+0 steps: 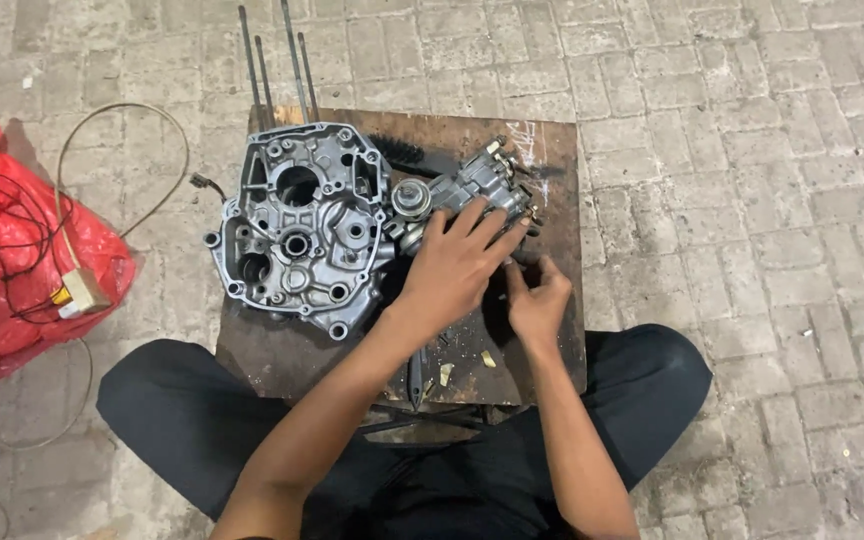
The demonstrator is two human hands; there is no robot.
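Landmark: the wooden board, a dark, stained, scuffed square slab sitting low between the person's knees on a paved floor of grey brick.

Engine case: lying flat on the board's left half, overhanging its left edge. Cast grey metal, dull and ribbed, with round bores, bolt holes around the rim and a lumpy outline. Four thin dark rods are sticking out from its far side, past the board's far edge.

Smaller metal part: resting on the board's far right quarter, touching the engine case. Same grey casting, blocky, with a round cap at its left end and brass-coloured studs along its far side.

Left hand: lying palm down over the near side of the smaller metal part, fingers spread and pressing on it, not curled around it. It is covering much of the part.

Right hand: just right of the left hand, near the board's right edge, fingertips pinched down at the board surface. What they are pinching is too small to tell.

A black bristle brush is lying at the board's far edge behind the case. Small pale bits are scattered near the board's near edge. Well left of the board, a red plastic bag is crumpled under looping wires.
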